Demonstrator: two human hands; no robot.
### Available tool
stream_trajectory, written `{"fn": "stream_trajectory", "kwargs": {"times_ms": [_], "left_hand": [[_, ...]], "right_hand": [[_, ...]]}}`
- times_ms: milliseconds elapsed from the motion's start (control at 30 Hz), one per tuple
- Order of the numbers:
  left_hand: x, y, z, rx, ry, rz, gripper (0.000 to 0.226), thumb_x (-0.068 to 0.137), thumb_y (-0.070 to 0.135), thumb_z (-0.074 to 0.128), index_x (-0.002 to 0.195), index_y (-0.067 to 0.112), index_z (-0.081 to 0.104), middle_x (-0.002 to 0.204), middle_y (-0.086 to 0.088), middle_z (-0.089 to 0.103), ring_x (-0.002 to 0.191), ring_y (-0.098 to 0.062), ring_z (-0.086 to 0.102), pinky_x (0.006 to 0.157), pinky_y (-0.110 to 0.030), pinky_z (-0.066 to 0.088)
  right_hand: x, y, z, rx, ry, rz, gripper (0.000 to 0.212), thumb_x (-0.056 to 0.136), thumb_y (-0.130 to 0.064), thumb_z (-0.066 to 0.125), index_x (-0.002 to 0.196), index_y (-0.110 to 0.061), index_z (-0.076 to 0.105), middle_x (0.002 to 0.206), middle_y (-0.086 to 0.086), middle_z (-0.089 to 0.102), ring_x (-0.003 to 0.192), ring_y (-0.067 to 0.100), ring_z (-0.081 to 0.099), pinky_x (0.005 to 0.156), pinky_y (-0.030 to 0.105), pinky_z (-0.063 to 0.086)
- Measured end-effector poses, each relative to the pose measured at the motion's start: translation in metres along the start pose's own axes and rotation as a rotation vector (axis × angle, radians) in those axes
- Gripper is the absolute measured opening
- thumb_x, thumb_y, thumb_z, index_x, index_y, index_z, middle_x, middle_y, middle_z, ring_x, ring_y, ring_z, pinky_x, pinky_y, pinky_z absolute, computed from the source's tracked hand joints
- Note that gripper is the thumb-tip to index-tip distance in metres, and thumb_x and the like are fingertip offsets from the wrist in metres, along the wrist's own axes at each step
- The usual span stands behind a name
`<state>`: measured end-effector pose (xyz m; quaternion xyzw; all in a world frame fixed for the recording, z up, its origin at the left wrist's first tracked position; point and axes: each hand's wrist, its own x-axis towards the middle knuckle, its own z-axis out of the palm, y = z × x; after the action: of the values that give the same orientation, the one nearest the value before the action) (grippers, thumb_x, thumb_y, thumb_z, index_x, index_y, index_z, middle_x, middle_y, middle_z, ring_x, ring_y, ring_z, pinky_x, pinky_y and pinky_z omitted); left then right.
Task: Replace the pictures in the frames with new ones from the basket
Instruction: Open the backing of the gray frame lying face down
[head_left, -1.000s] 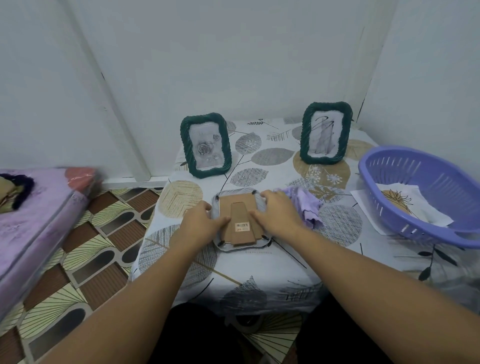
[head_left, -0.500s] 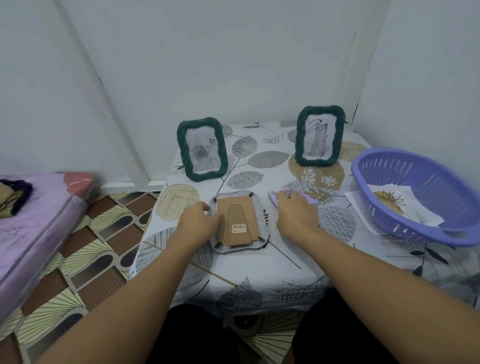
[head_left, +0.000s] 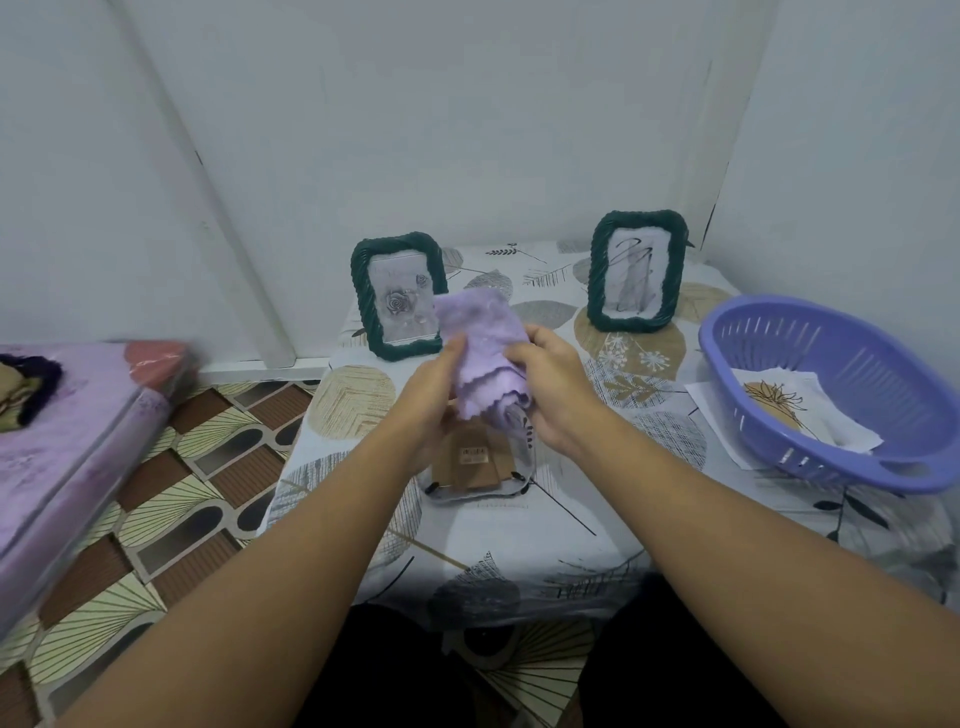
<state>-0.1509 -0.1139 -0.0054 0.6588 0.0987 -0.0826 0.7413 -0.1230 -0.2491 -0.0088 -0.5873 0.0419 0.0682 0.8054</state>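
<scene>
Both hands hold a lilac cloth (head_left: 483, 353) above the table: my left hand (head_left: 428, 387) grips its left side, my right hand (head_left: 558, 387) its right side. Under them a frame (head_left: 475, 467) lies face down, its brown cardboard back and stand showing. Two green rope-edged frames stand at the back: one with a rose picture (head_left: 397, 296) on the left, one with a grey sketch (head_left: 636, 270) on the right. A purple basket (head_left: 831, 384) at the right holds a picture of an orange plant (head_left: 779, 410).
The table (head_left: 519, 545) carries a leaf-patterned cover and stands in a white corner. A white sheet (head_left: 711, 410) pokes out from under the basket. A pink-covered mattress (head_left: 62, 441) lies at the left over patterned floor tiles (head_left: 171, 519).
My right hand left the frame's back, took the lilac cloth from the table beside it and lifted it. My left hand let go of the frame and joined it on the cloth.
</scene>
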Motion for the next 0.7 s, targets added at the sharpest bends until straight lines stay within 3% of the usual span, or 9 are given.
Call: {"fn": "stream_trajectory", "kwargs": {"times_ms": [67,167,267,367,433,533,700], "left_hand": [[-0.002,0.006,-0.003,-0.167,-0.04,-0.062,0.045,0.104,0.051,0.049,0.11,0.013,0.073,0.096,-0.007,0.078,0.077,-0.017,0.075,0.069,-0.03,0.056],[0.004,0.006,-0.022,-0.187,0.094,-0.047,0.035,0.103,0.029,0.059,0.129,0.005,0.064,0.103,-0.014,0.076,0.078,-0.025,0.074,0.066,-0.033,0.059],[0.004,0.003,-0.046,0.05,0.287,0.02,0.028,0.104,0.024,0.057,0.127,0.008,0.058,0.111,-0.018,0.073,0.068,-0.022,0.075,0.052,-0.032,0.058],[0.001,0.0,-0.076,0.303,0.396,0.036,0.026,0.104,0.031,0.052,0.122,0.012,0.05,0.1,-0.016,0.068,0.052,-0.022,0.072,0.039,-0.032,0.053],[0.003,-0.008,-0.095,0.56,0.438,0.03,0.029,0.103,0.036,0.051,0.117,0.012,0.05,0.099,-0.015,0.067,0.062,-0.025,0.071,0.049,-0.035,0.053],[0.009,-0.029,-0.112,0.928,0.442,0.0,0.035,0.102,0.032,0.05,0.126,0.007,0.049,0.117,-0.016,0.063,0.092,-0.029,0.057,0.075,-0.036,0.041],[0.013,-0.045,-0.114,1.005,0.618,0.065,0.069,0.092,0.024,0.069,0.146,0.003,0.032,0.14,-0.029,0.042,0.125,-0.046,0.045,0.101,-0.052,0.043]], "right_hand": [[-0.003,-0.001,0.01,0.145,-0.096,0.075,0.021,0.099,0.004,0.052,0.115,-0.005,0.063,0.102,0.021,0.072,0.071,0.026,0.07,0.056,0.032,0.056],[0.003,0.014,0.018,-0.024,-0.116,0.046,0.022,0.098,-0.003,0.062,0.119,-0.011,0.061,0.107,0.019,0.074,0.089,0.029,0.072,0.082,0.045,0.061],[0.006,0.031,0.015,-0.387,-0.069,-0.068,0.022,0.094,-0.023,0.071,0.113,-0.025,0.061,0.101,0.01,0.073,0.09,0.025,0.073,0.088,0.044,0.061],[0.002,0.043,0.003,-0.672,-0.031,-0.139,0.02,0.096,-0.031,0.066,0.114,-0.027,0.06,0.09,-0.006,0.068,0.09,0.017,0.067,0.079,0.03,0.053],[0.002,0.053,-0.007,-0.836,-0.038,-0.16,0.023,0.097,-0.034,0.064,0.117,-0.024,0.059,0.088,-0.01,0.064,0.09,0.015,0.063,0.079,0.031,0.05],[0.002,0.063,-0.012,-0.994,-0.073,-0.187,0.029,0.097,-0.034,0.067,0.12,-0.02,0.059,0.084,-0.012,0.063,0.095,0.017,0.063,0.085,0.034,0.051],[0.004,0.066,-0.011,-1.094,-0.108,-0.205,0.038,0.092,-0.038,0.073,0.121,-0.019,0.057,0.1,-0.004,0.068,0.101,0.019,0.063,0.091,0.038,0.051]]}}
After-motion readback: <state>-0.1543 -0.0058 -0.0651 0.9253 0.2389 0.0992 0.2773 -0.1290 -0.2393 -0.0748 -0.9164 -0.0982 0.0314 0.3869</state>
